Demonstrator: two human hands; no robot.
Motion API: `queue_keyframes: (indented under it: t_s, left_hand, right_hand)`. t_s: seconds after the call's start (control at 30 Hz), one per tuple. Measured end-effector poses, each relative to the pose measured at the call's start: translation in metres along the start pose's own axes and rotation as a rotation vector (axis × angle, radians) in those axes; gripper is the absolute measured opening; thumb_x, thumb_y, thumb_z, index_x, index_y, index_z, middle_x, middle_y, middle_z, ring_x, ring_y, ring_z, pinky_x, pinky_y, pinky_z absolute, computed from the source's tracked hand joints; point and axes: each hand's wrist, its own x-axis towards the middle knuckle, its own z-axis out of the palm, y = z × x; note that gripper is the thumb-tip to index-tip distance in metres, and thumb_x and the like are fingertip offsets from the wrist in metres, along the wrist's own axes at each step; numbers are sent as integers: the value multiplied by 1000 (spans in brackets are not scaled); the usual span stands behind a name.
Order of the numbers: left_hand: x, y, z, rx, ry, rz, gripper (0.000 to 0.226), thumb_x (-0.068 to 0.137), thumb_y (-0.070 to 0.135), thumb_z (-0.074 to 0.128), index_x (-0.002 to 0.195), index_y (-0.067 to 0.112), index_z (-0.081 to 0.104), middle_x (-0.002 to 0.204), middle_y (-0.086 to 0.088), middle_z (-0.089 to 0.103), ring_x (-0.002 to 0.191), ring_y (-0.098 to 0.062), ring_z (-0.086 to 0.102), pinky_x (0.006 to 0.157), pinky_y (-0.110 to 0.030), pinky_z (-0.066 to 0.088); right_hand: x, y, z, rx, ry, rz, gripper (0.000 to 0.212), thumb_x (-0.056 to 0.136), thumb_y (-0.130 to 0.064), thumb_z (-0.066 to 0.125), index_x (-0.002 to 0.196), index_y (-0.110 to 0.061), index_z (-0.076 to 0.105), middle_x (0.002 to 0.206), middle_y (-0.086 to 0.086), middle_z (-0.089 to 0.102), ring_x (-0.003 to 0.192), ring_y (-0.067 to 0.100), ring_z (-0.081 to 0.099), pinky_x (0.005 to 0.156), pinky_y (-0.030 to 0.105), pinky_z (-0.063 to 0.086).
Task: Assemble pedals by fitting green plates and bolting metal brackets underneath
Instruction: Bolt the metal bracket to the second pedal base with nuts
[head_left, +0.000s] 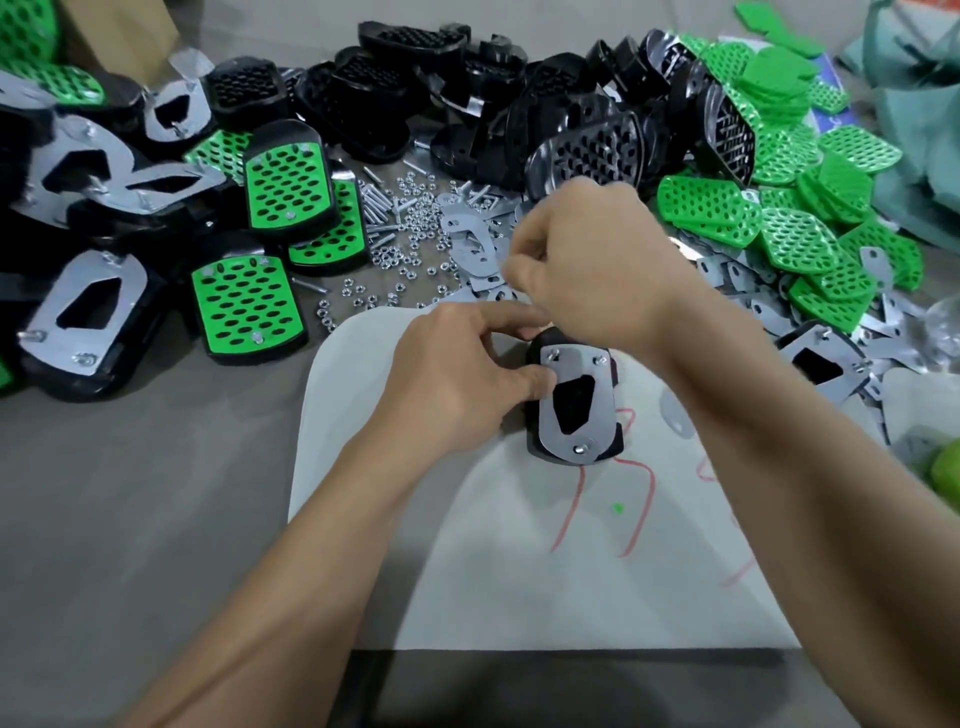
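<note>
**Item: pedal, underside up, bracket in place**

We log the pedal (537, 439) on the far half of the white sheet (467, 571), metal bracket (602, 410) uppermost. We judge it light, rigid and smooth-sided, with thin bracket edges, so best held by the black flanks. Our left hand (457, 374) grips its left flank, thumb on the bracket. Our right hand (587, 260) curls over its far end; we cannot tell whether it pinches anything.

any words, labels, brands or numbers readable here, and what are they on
No text can be read anywhere.
On the white sheet, red marker lines: loose scrawl, no clear letters.
On the pedal and its metal bracket: no marking shows.
</note>
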Motion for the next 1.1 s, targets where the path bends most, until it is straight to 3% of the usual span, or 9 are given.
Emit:
queue_keyframes:
  t_s: [0.2,0.27,0.4,0.6,0.7,0.8,0.9,0.97,1.1]
  left_hand:
    - [-1,1,-2,-62,-16,0,47,66,40,87,100,63,66,91,37,68,70,11,57,70,-15,43]
    - [0,1,-3,-62,-23,19,44,67,40,86,94,66,64,92,40,66,68,13,55,63,-8,36]
    - [-2,-1,-4,-51,-9,48,39,67,39,82,100,57,70,87,40,64,64,13,53,58,-7,34]
    - [-2,-4,-4,-33,-4,51,33,70,35,84,99,47,74,83,37,65,67,15,53,61,-6,33]
    - [-1,-5,-3,-12,-10,60,33,71,31,87,73,50,61,65,45,53,60,17,50,57,-5,33]
    - [1,-7,-2,-36,-25,18,28,71,33,87,90,48,72,69,43,57,60,16,51,57,-4,33]
    - [1,-6,-1,-41,-16,-4,40,70,35,87,104,51,73,85,36,66,66,14,53,61,-5,35]
    - [1,-5,-1,-34,-3,-4,40,69,36,87,102,53,73,83,39,65,66,12,54,60,-6,35]
    - [-1,-1,1,25,30,29,43,67,40,87,106,52,72,77,43,60,66,15,53,59,-7,34]
  right_hand:
    - [82,-24,22,-176,-28,-120,24,95,-12,53,111,-9,71,114,13,68,98,31,66,89,40,57]
    - [101,-27,31,-187,16,-140,24,92,-8,54,112,-9,69,110,13,70,98,31,66,87,39,57]
    - [121,-36,45,-371,-1,-217,16,91,-7,56,80,-10,45,89,11,57,88,34,58,69,37,41]
    - [115,-42,53,-402,59,-305,21,88,2,52,82,-12,38,88,17,53,88,38,58,70,39,33]
    - [109,-40,57,-314,132,-240,9,85,-9,65,85,-9,56,87,10,59,87,31,59,75,35,39]
    - [101,-36,50,-10,112,-76,6,79,-23,80,85,-21,78,84,1,73,90,26,69,87,40,55]
    - [80,-30,30,319,174,13,6,77,-23,84,72,-27,81,68,-9,74,68,11,70,67,24,59]
    - [54,-20,15,437,235,5,8,75,-21,82,71,-28,81,60,-17,70,50,1,62,49,12,46]
    - [-23,16,-6,371,230,-6,22,70,-19,84,70,-40,78,63,-27,68,55,-4,58,51,6,39]
